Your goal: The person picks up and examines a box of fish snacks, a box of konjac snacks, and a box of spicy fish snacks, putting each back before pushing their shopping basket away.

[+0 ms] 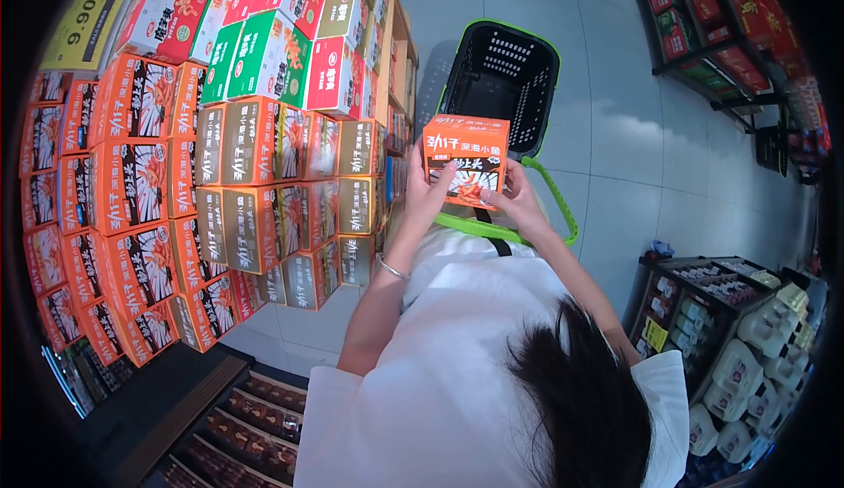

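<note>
An orange box (pixel 466 141) with a picture of food on its front is held between both hands, in front of the body. My left hand (pixel 426 187) grips its left side, thumb across the front. On the lower right side, my right hand (pixel 519 202) has its thumb on the front face. Behind the box, a black basket (pixel 501 61) with a green rim stands on the floor, and its green handle (pixel 563 202) is folded down towards me. The inside of the basket that shows holds nothing.
Stacked orange boxes (pixel 136 180), brown boxes (pixel 237 145) and green boxes (pixel 255 57) fill a display at the left. A yellow price sign (pixel 83 26) is at the upper left. Dark shelves (pixel 708 31) stand at the upper right, and egg cartons (pixel 734 374) at the lower right.
</note>
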The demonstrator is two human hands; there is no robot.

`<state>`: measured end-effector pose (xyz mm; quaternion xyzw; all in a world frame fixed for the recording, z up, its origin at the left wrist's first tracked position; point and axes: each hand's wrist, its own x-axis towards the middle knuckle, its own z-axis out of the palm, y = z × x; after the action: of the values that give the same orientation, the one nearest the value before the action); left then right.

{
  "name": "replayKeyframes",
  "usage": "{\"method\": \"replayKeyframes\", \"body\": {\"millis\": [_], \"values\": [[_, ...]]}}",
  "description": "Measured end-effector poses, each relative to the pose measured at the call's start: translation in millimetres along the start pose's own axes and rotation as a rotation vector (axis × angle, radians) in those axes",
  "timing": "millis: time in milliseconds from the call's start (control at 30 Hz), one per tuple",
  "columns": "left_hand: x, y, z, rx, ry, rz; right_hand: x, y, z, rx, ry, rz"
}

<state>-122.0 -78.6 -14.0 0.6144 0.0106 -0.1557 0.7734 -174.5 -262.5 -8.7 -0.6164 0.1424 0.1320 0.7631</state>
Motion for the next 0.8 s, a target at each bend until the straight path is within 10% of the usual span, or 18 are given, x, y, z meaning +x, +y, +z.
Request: {"method": "replayKeyframes", "body": {"millis": [67,800], "values": [[2.4,-2.7,4.2,0.399,0.237,0.304,1.1,1.9,-0.8,0.0,0.027,-0.013],[-15.5,67.5,32.1,0.689,0.309,0.293,3.0,-31.1,18.9,-0.306,-0.13,-0.21]]}}
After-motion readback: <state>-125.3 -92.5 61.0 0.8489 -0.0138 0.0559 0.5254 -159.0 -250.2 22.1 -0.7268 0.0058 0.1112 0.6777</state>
